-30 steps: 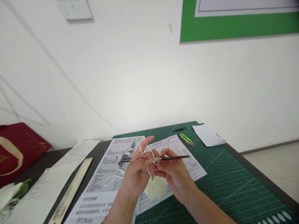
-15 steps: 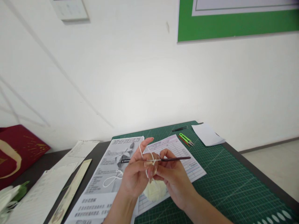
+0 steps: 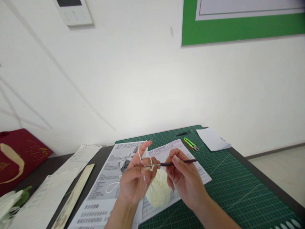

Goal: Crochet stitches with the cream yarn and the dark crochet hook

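My left hand [image 3: 135, 179] is raised over the papers with white yarn [image 3: 140, 156] looped round its outstretched index finger; the other fingers curl in and pinch the strand. My right hand [image 3: 184, 181] grips a dark crochet hook [image 3: 178, 162] that points left, its metal tip reaching the yarn at my left fingertips. A cream ball of yarn [image 3: 158, 190] lies on the papers just below and between the two hands. A loose loop of yarn [image 3: 111, 187] trails on the printed sheet to the left.
A green cutting mat [image 3: 233, 187] covers the dark table. On it lie a printed instruction sheet [image 3: 105, 190], a pink form [image 3: 166, 151], green snips [image 3: 190, 143], a second dark hook [image 3: 184, 133] and a white paper [image 3: 212, 138]. Papers, a wooden ruler [image 3: 73, 197] and a red bag [image 3: 16, 156] lie left.
My hands have drawn slightly apart: the right hand slid back along the hook to the right, and the left hand dropped a little. The yarn ball shows more between them.
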`<action>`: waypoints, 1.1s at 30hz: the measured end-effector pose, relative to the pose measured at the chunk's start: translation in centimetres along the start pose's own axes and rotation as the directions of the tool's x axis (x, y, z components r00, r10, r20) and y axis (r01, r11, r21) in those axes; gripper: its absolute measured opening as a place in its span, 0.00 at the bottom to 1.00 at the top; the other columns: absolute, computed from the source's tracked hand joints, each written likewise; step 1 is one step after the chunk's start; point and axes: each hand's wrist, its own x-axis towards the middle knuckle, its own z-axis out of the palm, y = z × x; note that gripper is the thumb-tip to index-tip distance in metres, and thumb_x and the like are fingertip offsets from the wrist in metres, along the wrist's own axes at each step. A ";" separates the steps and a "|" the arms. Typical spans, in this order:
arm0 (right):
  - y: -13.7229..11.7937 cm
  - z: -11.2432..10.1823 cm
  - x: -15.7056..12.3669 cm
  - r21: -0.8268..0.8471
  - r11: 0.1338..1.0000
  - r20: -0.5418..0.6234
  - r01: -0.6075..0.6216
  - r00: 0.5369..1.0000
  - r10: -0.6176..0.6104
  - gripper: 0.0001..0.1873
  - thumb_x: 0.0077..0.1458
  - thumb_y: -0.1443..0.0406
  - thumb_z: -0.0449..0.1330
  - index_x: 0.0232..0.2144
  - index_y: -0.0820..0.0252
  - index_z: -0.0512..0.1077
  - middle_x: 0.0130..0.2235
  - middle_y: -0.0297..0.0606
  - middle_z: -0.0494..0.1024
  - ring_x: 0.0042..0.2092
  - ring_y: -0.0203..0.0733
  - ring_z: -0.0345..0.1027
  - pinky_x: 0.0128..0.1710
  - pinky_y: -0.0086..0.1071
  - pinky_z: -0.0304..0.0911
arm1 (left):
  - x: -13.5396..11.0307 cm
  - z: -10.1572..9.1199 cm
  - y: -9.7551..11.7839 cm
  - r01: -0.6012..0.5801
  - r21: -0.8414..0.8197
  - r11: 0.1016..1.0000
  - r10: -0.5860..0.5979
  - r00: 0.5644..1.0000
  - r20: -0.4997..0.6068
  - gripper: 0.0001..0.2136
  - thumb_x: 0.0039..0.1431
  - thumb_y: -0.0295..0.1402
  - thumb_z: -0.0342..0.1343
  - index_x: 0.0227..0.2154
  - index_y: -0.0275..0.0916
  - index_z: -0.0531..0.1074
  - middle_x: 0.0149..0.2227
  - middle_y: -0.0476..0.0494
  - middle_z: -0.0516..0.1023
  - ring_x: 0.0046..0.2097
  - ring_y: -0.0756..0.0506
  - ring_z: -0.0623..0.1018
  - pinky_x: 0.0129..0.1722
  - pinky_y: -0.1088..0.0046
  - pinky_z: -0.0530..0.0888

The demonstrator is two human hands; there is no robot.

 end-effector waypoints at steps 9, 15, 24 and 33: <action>0.1 0.4 -0.2 -0.015 0.998 -0.075 0.058 0.995 -0.059 0.07 0.44 0.67 0.70 0.29 0.62 0.78 0.24 0.37 0.81 0.23 0.32 0.72 0.25 0.24 0.71 | -0.7 0.4 0.3 -0.030 -0.030 0.999 0.029 1.000 -0.009 0.21 0.47 0.24 0.55 0.47 0.44 0.69 0.13 0.53 0.66 0.22 0.50 0.61 0.27 0.74 0.62; 0.4 0.1 -0.7 -0.149 0.972 -0.110 0.180 0.974 -0.197 0.07 0.45 0.65 0.69 0.31 0.57 0.79 0.27 0.36 0.82 0.26 0.36 0.75 0.28 0.28 0.72 | -0.6 0.8 0.6 -0.178 0.307 0.935 0.209 0.975 -0.070 0.19 0.53 0.23 0.55 0.45 0.50 0.63 0.18 0.55 0.70 0.24 0.51 0.65 0.27 0.74 0.60; 0.8 0.1 -0.6 -0.095 0.980 -0.158 0.175 0.969 -0.189 0.07 0.45 0.66 0.69 0.31 0.58 0.79 0.28 0.36 0.82 0.27 0.35 0.74 0.30 0.27 0.72 | -0.6 0.9 -0.1 -0.229 0.322 0.919 0.277 0.954 -0.114 0.20 0.55 0.24 0.55 0.47 0.53 0.62 0.19 0.56 0.70 0.25 0.51 0.65 0.29 0.74 0.62; 0.5 0.1 0.2 0.135 0.990 -0.068 -0.039 0.996 0.049 0.07 0.48 0.64 0.67 0.30 0.62 0.77 0.22 0.32 0.76 0.23 0.30 0.67 0.21 0.21 0.69 | 0.0 -1.0 1.1 0.077 0.266 0.961 -0.110 0.988 0.112 0.10 0.49 0.32 0.60 0.37 0.40 0.73 0.17 0.49 0.73 0.25 0.46 0.71 0.26 0.72 0.65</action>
